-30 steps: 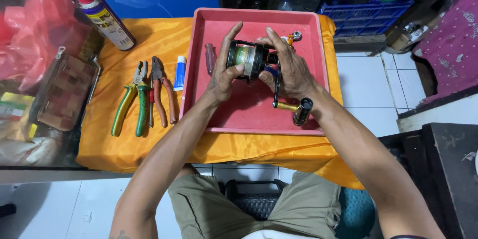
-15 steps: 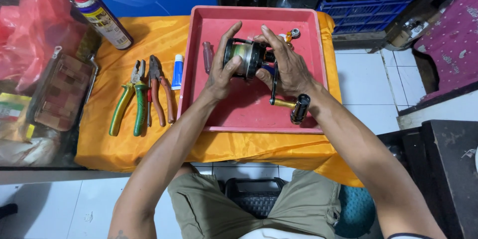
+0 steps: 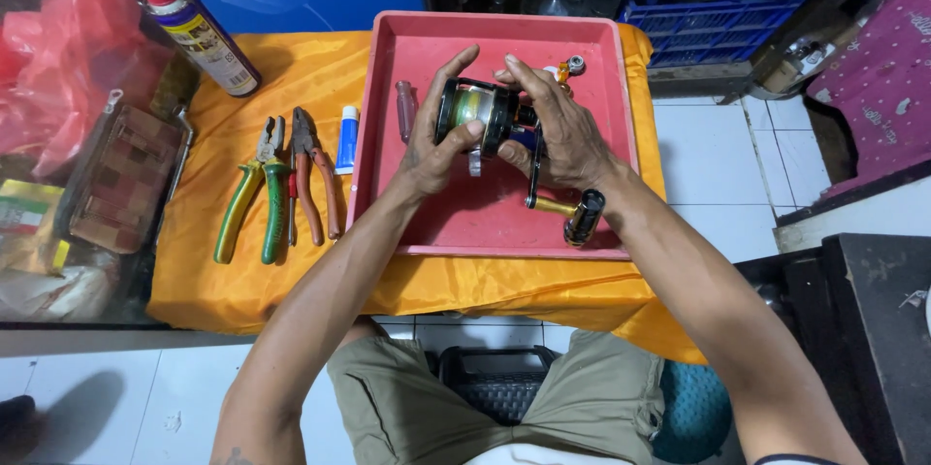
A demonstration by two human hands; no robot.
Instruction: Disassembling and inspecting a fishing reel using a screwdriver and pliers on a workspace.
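Observation:
A black fishing reel with greenish line on its spool is held just above a red plastic tray. My left hand grips its left side with the thumb across the spool face. My right hand covers its right side from above. The reel's gold crank arm with a black knob sticks out below my right hand. A small dark red handle piece lies in the tray, left of the reel.
On the yellow cloth left of the tray lie green-handled pliers, red-handled pliers and a small blue-and-white tube. A red-capped spray can stands further back. A blue crate sits behind the tray.
Both hands and the reel stay in nearly the same place over the tray. The fingers of my right hand have shifted slightly on the reel's top.

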